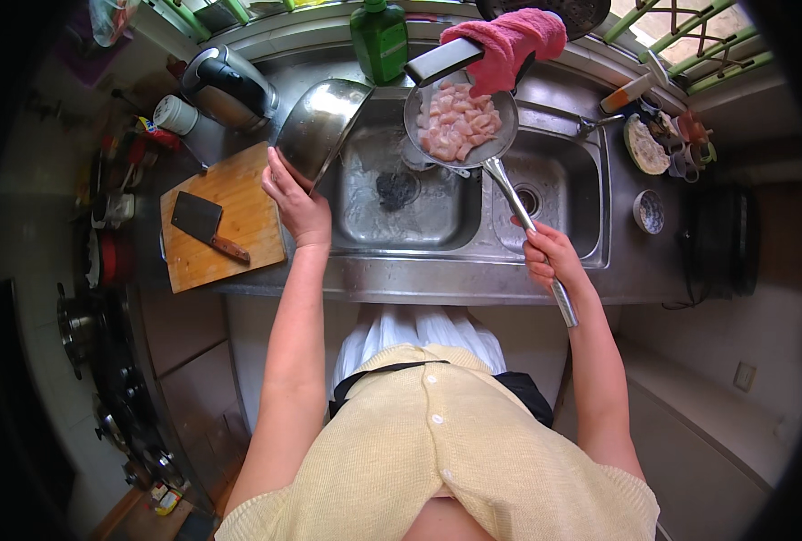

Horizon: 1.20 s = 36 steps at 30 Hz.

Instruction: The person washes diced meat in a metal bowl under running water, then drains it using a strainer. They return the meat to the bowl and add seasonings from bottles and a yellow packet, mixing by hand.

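Note:
My left hand (pixel 296 199) grips the rim of a metal bowl (pixel 323 128), which is tilted on its side over the left edge of the sink. In my right hand (pixel 553 257) is the long handle of a metal strainer (pixel 506 128). Pieces of raw pale-pink meat (pixel 458 122) lie in the strainer, which is above the back of the double sink (pixel 411 253). The faucet (pixel 445 61), partly wrapped in a pink cloth (pixel 502 47), reaches over the strainer.
On the left a cleaver (pixel 201 220) lies on a wooden cutting board (pixel 252 196). Behind it stand an electric kettle (pixel 228 88) and a white tub (pixel 176 115). A green bottle (pixel 379 44) stands behind the sink. A small patterned bowl (pixel 648 212) sits to the right.

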Each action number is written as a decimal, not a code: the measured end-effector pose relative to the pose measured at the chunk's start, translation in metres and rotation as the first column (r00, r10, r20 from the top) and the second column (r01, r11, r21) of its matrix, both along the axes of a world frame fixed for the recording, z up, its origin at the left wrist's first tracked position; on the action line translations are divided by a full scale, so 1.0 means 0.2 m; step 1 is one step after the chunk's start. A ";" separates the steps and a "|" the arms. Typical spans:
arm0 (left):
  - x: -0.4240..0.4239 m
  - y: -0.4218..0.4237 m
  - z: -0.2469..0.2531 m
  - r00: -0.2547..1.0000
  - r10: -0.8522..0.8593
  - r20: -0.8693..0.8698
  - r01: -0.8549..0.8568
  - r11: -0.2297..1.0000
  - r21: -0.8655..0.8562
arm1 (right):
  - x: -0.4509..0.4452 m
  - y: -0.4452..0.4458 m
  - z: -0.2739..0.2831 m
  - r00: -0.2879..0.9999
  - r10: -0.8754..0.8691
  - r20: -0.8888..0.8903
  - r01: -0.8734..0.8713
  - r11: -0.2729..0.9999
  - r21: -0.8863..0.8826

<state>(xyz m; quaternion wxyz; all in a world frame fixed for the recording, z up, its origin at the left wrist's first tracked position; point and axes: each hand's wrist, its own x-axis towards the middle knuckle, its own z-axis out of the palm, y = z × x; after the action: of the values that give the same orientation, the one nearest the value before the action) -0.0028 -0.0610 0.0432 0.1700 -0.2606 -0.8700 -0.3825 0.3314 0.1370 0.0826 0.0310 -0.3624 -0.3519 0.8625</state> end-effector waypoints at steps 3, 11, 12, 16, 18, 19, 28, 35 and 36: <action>-0.01 -0.01 0.03 0.999 0.004 0.045 -0.004 1.000 0.007 | -0.08 0.06 -0.03 1.000 -0.003 0.001 0.003 1.000 0.013; 0.00 -0.05 0.03 0.991 0.022 0.135 -0.038 0.992 0.117 | -0.07 -0.04 0.13 0.998 0.036 0.043 -0.037 0.999 0.017; 0.00 -0.06 0.00 0.991 0.016 0.132 -0.032 0.992 0.119 | -0.05 -0.07 0.17 0.998 0.056 0.041 -0.056 0.998 0.000; 0.07 -0.08 -0.09 0.943 -0.030 0.330 -0.016 0.991 0.135 | 0.06 -0.24 0.24 0.997 -0.025 0.078 0.037 0.987 -0.155; 0.13 -0.07 -0.10 0.874 -0.061 0.483 -0.025 0.985 0.170 | 0.13 -0.29 0.28 0.993 -0.042 0.107 0.061 0.982 -0.177; 0.15 -0.08 -0.14 0.862 -0.074 0.502 -0.024 0.982 0.186 | 0.15 -0.31 0.29 0.991 -0.048 0.122 0.070 0.980 -0.189; 0.24 -0.02 -0.21 0.770 -0.060 0.636 -0.009 0.994 0.105 | 0.20 -0.25 0.23 0.972 -0.132 0.194 0.152 0.984 -0.093; 0.23 0.01 -0.14 0.942 -0.061 0.329 0.055 0.998 0.029 | 0.19 -0.24 0.19 0.981 -0.090 0.171 0.110 0.988 -0.110; 0.26 0.02 -0.05 0.948 -0.058 0.312 0.050 0.998 0.033 | 0.20 -0.25 0.18 0.981 -0.066 0.181 0.080 0.994 -0.075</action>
<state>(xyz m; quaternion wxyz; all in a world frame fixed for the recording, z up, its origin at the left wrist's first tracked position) 0.0483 -0.0563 0.0323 0.0228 -0.2182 -0.8737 -0.4342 0.3717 0.0861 0.1181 0.0161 -0.4516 -0.3040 0.8387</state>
